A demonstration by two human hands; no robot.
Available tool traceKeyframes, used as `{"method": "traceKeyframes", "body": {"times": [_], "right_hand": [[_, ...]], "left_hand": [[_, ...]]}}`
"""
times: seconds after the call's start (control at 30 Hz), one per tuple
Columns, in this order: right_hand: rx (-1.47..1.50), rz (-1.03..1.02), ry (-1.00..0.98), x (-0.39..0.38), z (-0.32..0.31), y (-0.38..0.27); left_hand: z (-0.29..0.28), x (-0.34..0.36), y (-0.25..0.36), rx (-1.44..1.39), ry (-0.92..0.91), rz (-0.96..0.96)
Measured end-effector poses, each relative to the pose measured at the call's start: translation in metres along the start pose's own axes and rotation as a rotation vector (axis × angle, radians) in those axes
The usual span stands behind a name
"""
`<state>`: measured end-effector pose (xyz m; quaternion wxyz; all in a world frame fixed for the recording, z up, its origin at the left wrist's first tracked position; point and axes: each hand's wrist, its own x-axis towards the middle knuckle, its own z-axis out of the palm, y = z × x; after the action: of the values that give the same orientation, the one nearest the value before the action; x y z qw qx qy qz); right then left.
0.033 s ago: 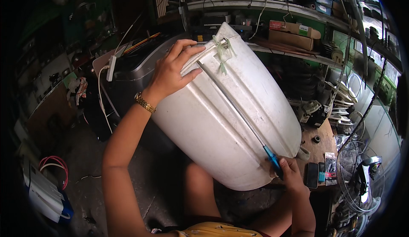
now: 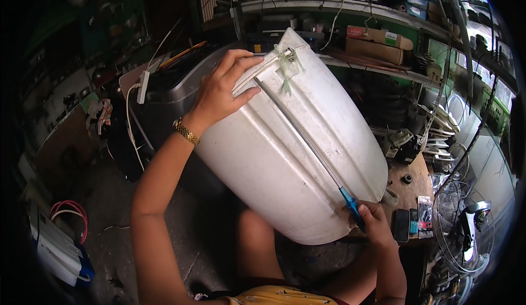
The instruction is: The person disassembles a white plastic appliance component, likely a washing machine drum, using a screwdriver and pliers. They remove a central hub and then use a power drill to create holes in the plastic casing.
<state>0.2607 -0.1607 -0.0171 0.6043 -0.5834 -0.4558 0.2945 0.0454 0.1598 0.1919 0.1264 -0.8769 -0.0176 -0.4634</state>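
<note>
Two bare hands on one big white plastic casing (image 2: pixel 307 157), tilted across the middle of the view, top end up and toward the left, lower end near the knees. Casing: hard molded plastic, dull sheen, scuffs and grey smudges, rounded sides, long raised ribs running down its length, pointed corner at top. Pale green strip (image 2: pixel 285 69), thin and limp, knotted near that corner. Screwdriver (image 2: pixel 349 199): long, straight, shiny metal shaft, smooth blue handle, darker at the butt; shaft lies lengthwise along the ribbed face, far end by the upper rim, just beside the left thumb. Left hand (image 2: pixel 219 91): fingers spread, thumb well apart from them, laid on the casing's upper left edge, touching it, not wrapped round anything. Right hand (image 2: pixel 373 221): curled closed around the handle's butt end, near the casing's lower right corner; most of the blue handle sticks out past the grip, shaft running up and left away from it. So the casing sits under the left hand and to the left of the right one, between the two. Gold link watch band (image 2: pixel 187 132) on left wrist. Right side: brown wooden tabletop (image 2: pixel 416 176) with a dark flat phone (image 2: pixel 401 225); beyond its edge, a round see-through fan guard (image 2: pixel 487 234). Back shelf: cardboard box (image 2: pixel 372 52), matte brown. Floor dark, rough-looking. Yellow cloth (image 2: pixel 282 295) at the bottom edge.
</note>
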Motion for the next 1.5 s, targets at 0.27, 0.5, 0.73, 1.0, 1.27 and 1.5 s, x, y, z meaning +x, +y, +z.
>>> {"method": "traceKeyframes", "body": {"times": [0.27, 0.5, 0.73, 1.0, 1.27, 1.5], "right_hand": [[-0.206, -0.071, 0.135, 0.008, 0.012, -0.012], [-0.336, -0.123, -0.005, 0.021, 0.0, -0.028], [-0.145, 0.08, -0.052, 0.03, 0.004, -0.06], [-0.534, -0.185, 0.063, 0.044, 0.013, -0.061], [-0.287, -0.055, -0.13, 0.059, 0.006, -0.061], [-0.128, 0.096, -0.132, 0.067, 0.016, -0.089]], "left_hand": [[0.004, 0.0, -0.004, -0.134, -0.028, -0.047], [0.003, 0.004, -0.004, -0.11, -0.025, -0.012], [-0.006, 0.008, 0.0, -0.15, -0.044, -0.025], [-0.008, 0.01, 0.0, -0.095, -0.089, -0.017], [-0.011, 0.012, 0.002, -0.073, -0.096, 0.022], [-0.009, 0.008, -0.002, -0.039, -0.115, 0.022]]}}
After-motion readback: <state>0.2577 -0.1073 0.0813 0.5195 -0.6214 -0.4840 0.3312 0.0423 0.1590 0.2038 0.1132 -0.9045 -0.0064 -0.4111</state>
